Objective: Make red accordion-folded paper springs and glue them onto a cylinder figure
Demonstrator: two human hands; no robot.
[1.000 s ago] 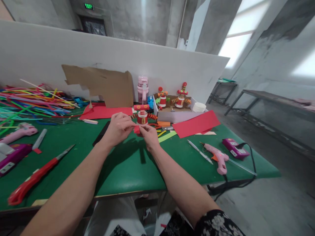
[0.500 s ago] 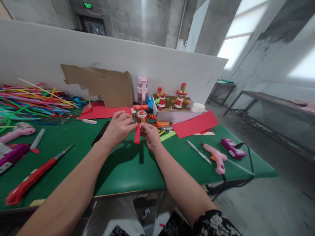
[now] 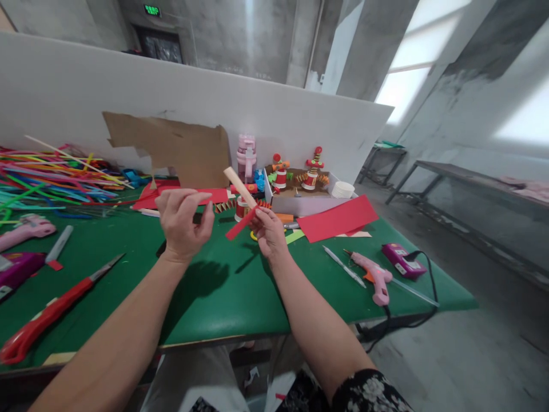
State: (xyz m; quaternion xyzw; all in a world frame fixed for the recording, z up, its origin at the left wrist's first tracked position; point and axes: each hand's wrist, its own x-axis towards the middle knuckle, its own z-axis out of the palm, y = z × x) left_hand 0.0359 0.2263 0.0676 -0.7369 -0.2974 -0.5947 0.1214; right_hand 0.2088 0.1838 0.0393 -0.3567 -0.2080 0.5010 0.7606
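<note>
My right hand (image 3: pixel 269 231) is closed in a pinch on a long paper strip (image 3: pixel 240 224), red on one side and pale on the other. The strip is bent at my fingers, with one end pointing up-left and the other down-left. My left hand (image 3: pixel 183 221) is raised beside it with fingers loosely curled and apart, holding nothing and a short way off the strip. Behind the strip stands a small red paper figure (image 3: pixel 241 209) with accordion arms on the green table (image 3: pixel 223 292).
A white box (image 3: pixel 300 202) with two finished figures, a pink bottle (image 3: pixel 247 155) and torn cardboard (image 3: pixel 171 147) stand at the back. A red sheet (image 3: pixel 338 217), a pen (image 3: pixel 343 265) and a pink glue gun (image 3: pixel 374 274) lie right. Red scissors (image 3: pixel 43 318) and coloured straws (image 3: pixel 51 171) lie left.
The strip was held by both hands low over the table. My left hand has let go and lifted away to the left; my right hand has raised and bent the strip.
</note>
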